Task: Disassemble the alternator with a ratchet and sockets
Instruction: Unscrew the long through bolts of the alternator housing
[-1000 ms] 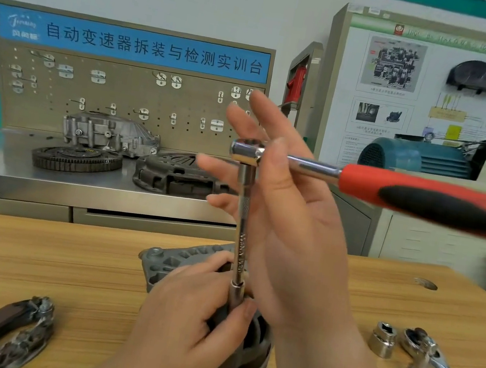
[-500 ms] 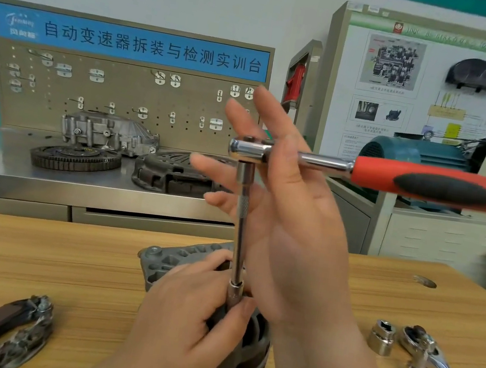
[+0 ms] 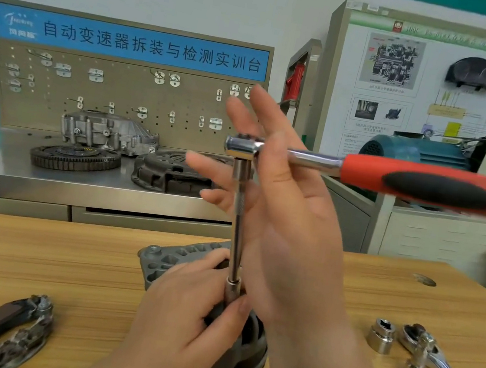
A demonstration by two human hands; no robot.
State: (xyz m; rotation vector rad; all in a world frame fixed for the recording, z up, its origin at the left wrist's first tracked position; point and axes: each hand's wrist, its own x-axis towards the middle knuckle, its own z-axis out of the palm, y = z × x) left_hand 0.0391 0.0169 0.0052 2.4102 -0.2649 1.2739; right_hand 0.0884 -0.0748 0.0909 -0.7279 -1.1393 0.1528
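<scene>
The alternator (image 3: 234, 360) sits on the wooden bench (image 3: 32, 261) at six o'clock in the view, near its front edge, and the left hand (image 3: 181, 326) is wrapped round its dark housing, thumb pressed by the base of the tool, holding it down. Rising straight out of it is the long extension bar (image 3: 237, 230), with the socket end buried behind that thumb, so whether it sits on a fastener cannot be told. At the top, the ratchet (image 3: 364, 173) has its red handle reaching off to three o'clock, and over the last second that handle has swung up from a slight downward slope to roughly level: a small stroke, or a reset. The right hand (image 3: 282, 209) is open, fingers spread toward twelve o'clock, only palm and thumb steadying the head, much as a second ago. That suggests light spinning rather than hard breaking torque, so the bolt is probably already loose. Out at four o'clock lie a loose socket (image 3: 382, 336) and a second ratchet (image 3: 442, 365); at eight o'clock rests a removed part (image 3: 1, 333).
</scene>
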